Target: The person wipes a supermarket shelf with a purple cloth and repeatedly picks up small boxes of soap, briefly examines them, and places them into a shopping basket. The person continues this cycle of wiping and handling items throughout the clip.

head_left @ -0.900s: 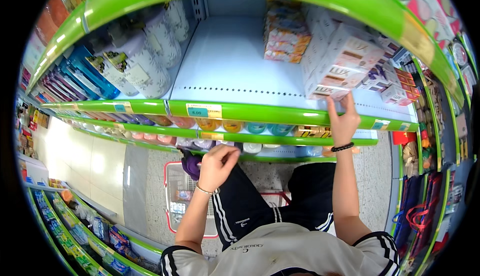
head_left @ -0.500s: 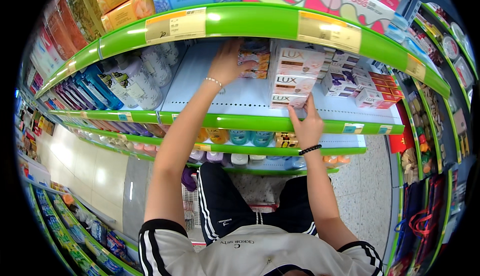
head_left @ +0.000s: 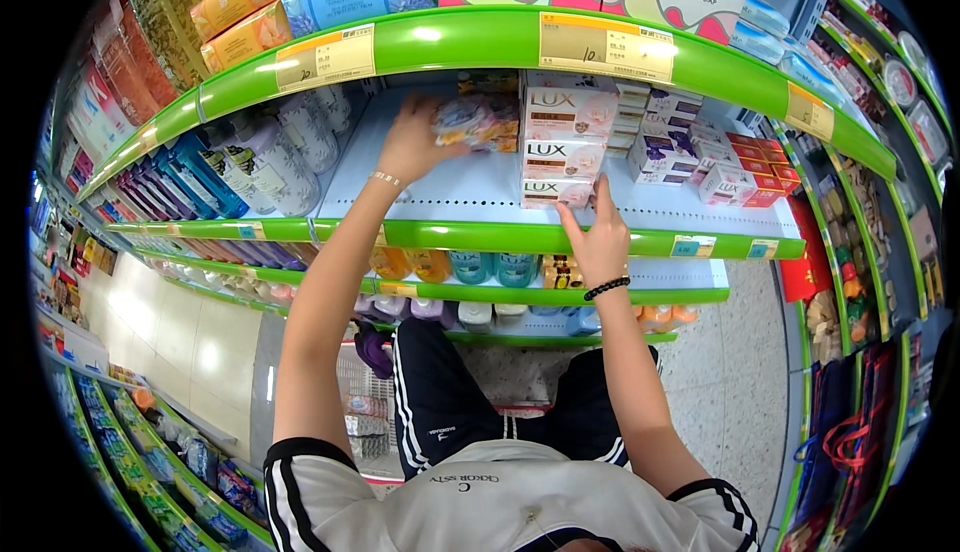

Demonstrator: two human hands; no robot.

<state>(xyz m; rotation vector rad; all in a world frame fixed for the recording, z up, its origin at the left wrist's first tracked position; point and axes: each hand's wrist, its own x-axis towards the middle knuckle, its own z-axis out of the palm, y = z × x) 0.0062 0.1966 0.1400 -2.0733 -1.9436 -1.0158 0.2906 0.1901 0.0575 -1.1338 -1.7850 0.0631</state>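
Note:
My left hand (head_left: 412, 142) is on the shelf, closed on a motion-blurred, multicoloured soap pack (head_left: 468, 120). Behind that pack sits a low stack of small orange and dark soap packs (head_left: 490, 83), partly covered. To its right stands a column of white and pink soap boxes (head_left: 565, 112), piled on one another. Against the lower right of this column rests my right hand (head_left: 598, 242), thumb at the front and fingers up along the side, apart and not wrapped round a box.
A green shelf edge (head_left: 460, 40) with price labels runs above my hands. White pump bottles (head_left: 290, 167) stand left on the same shelf. Purple and white boxes (head_left: 665, 147) and red boxes (head_left: 765, 177) sit right. A wire basket (head_left: 365, 392) is below by my legs.
My left hand has drawn a soap pack outward from the stack, toward me. My right hand stays at the box column. The whole view has shifted slightly.

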